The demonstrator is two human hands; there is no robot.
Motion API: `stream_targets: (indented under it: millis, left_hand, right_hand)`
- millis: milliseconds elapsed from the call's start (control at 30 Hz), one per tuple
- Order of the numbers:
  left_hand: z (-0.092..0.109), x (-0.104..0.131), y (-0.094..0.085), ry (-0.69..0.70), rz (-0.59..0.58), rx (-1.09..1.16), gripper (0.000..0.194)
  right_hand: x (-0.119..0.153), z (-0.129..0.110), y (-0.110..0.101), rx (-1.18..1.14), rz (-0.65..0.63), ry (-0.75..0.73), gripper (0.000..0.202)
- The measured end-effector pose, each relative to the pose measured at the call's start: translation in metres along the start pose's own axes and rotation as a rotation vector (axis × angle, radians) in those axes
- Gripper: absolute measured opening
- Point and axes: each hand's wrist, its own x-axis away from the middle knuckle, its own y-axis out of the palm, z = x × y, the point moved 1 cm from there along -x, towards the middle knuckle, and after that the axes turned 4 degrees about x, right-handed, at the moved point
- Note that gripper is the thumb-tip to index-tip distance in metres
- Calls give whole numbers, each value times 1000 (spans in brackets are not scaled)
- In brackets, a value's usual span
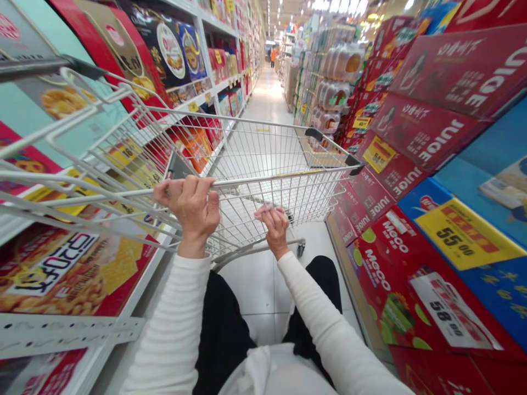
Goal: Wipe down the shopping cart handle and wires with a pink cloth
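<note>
A wire shopping cart (284,176) stands crosswise in front of me, its long side turned toward my body. My left hand (189,206) is closed around the cart's top rail, with the fingers wrapped over the bar and the thumb to the right. Lower and further right, my right hand (274,222) is closed, its fingers hooked on the wire mesh of the cart's near side. The exact wires under those fingers are hidden. A grey panel (180,167) sits inside the cart, just above my left hand. One wheel (301,249) shows beneath the basket.
Shelves (135,307) with boxed snacks line the left, close to the cart. Stacked red drink cartons (436,131) and price cards (465,235) rise at the right. A white tiled aisle (272,99) runs ahead between them, with a person (273,56) in orange far off.
</note>
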Motion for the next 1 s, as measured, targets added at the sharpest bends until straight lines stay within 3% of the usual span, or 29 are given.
stream_targets:
  millis: [67, 167, 233, 333, 467, 600, 667, 767, 867, 1000]
  left_hand:
    - [-2, 0, 1, 15, 24, -19, 50]
    - [-2, 0, 3, 27, 49, -34, 50]
    - [0, 0, 2, -5, 39, 0, 48]
    - [4, -1, 0, -54, 14, 31, 48]
    - [6, -2, -3, -40, 1, 3, 54]
    - [6, -4, -3, -69, -8, 11, 53]
    - [6, -4, -3, -86, -15, 20, 51]
    - [5, -3, -3, -91, -18, 11, 52]
    - [6, -3, -3, -109, -18, 14, 53]
    - [8, -4, -4, -118, -24, 16, 55]
  right_hand:
    - [7, -1, -11, -31, -9, 38, 54]
    - [-11, -10, -19, -75, 91, 43, 62]
    - [-31, -17, -12, -47, 124, 0, 66]
    - [-46, -20, 9, 33, 9, -53, 60]
    - [-11, -12, 22, 37, -78, -52, 53]
    - [45, -3, 7, 0, -81, 1, 56]
    - [56, -2, -1, -20, -99, 52, 57]
    - [44, -2, -2, -42, -33, 125, 58]
    - [15, -3, 9, -24, 73, 95, 58]
    - [9, -3, 27, 49, 37, 33, 58]
